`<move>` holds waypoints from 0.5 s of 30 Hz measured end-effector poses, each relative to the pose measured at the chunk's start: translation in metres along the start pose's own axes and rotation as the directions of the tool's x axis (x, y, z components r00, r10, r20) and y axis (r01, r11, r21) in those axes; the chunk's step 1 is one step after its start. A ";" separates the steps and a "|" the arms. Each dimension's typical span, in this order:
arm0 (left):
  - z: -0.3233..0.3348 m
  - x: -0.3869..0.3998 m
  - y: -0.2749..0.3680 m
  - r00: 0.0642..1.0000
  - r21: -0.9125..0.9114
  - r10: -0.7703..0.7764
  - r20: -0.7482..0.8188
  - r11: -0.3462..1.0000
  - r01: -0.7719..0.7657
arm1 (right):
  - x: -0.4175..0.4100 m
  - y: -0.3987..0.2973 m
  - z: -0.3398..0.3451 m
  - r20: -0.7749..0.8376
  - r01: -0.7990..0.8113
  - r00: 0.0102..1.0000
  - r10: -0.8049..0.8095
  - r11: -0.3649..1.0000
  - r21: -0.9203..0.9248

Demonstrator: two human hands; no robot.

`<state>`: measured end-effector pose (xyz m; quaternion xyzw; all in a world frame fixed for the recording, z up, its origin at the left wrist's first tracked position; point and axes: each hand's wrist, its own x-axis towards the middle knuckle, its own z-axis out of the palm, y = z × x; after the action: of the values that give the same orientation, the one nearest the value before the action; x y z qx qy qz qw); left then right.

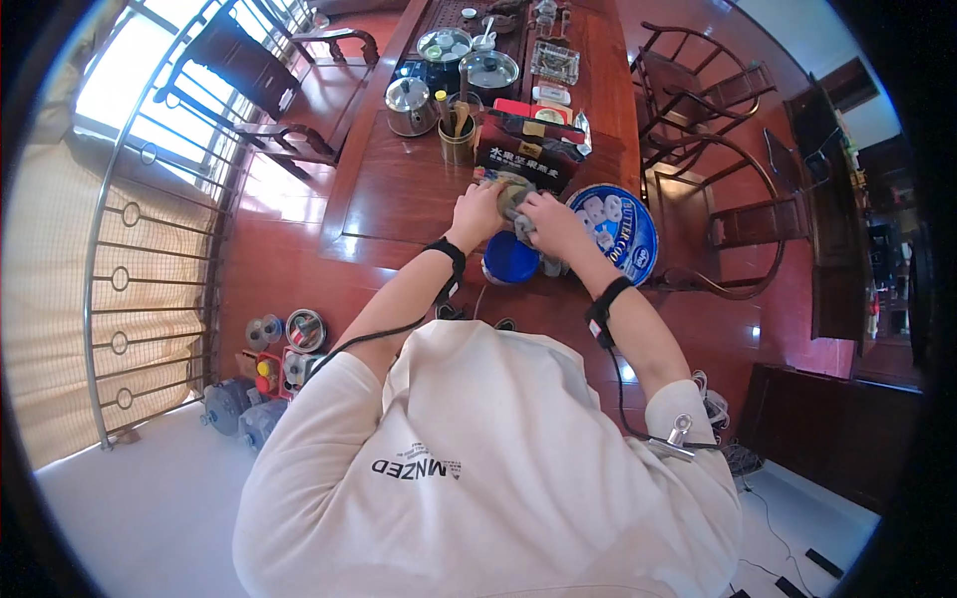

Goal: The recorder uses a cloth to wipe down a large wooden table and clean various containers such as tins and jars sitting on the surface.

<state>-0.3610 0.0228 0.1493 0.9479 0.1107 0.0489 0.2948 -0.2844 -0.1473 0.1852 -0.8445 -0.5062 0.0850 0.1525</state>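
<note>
My left hand grips the left side of a small rounded container near the table's front edge. From the right, my right hand holds a greyish cloth against it; the fingers hide part of both. Just below the hands stands a tub with a blue lid. A large round blue butter cookie tin is right of my right hand. Behind the hands is a dark printed carton, and left of it a metal holder with wooden utensils.
A steel pot and a glass-lidded pan stand farther back on the wooden table. A glass ashtray is at the back right. Wooden armchairs flank the table. Water jugs stand on the floor at left.
</note>
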 end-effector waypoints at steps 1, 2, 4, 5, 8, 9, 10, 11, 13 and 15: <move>0.006 0.002 -0.005 0.998 0.020 0.037 -0.047 0.999 -0.036 | 0.005 -0.004 -0.002 0.000 0.054 0.999 -0.054 0.997 -0.063; 0.012 0.003 -0.009 0.993 0.042 0.073 -0.093 0.997 -0.070 | 0.011 -0.002 0.001 -0.030 0.055 0.998 -0.057 0.997 -0.061; 0.013 0.003 -0.010 0.992 0.055 0.085 -0.091 0.995 -0.080 | 0.018 0.003 0.005 -0.089 -0.018 0.996 0.015 0.999 -0.035; 0.014 0.002 -0.010 0.992 0.065 0.095 -0.089 0.994 -0.089 | 0.019 0.005 0.006 -0.143 -0.089 0.986 0.088 0.996 -0.005; -0.003 -0.005 0.008 0.997 0.028 0.055 -0.047 0.998 -0.054 | 0.010 0.009 0.012 -0.177 -0.322 0.928 0.328 0.945 0.064; -0.003 -0.005 0.008 0.997 0.028 0.051 -0.052 0.998 -0.050 | 0.007 0.008 0.011 -0.177 -0.316 0.930 0.321 0.947 0.061; -0.004 -0.005 0.008 0.999 0.025 0.031 -0.034 0.999 -0.030 | 0.003 0.008 0.011 -0.127 -0.216 0.967 0.219 0.976 0.031; -0.005 -0.004 0.007 1.000 0.022 0.011 -0.015 1.000 -0.011 | -0.001 0.007 0.011 -0.074 -0.114 0.991 0.114 0.993 0.006; 0.003 -0.001 -0.002 0.998 0.004 0.045 -0.039 0.999 -0.045 | 0.004 -0.008 0.006 -0.060 -0.058 0.997 0.057 0.998 -0.011; 0.009 0.000 -0.009 0.995 -0.011 0.078 -0.064 0.997 -0.079 | 0.019 -0.010 0.001 -0.059 -0.064 0.996 0.064 0.998 0.006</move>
<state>-0.3615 0.0249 0.1365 0.9475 0.0823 0.0912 0.2953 -0.2840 -0.1259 0.1878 -0.8622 -0.4739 0.0660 0.1665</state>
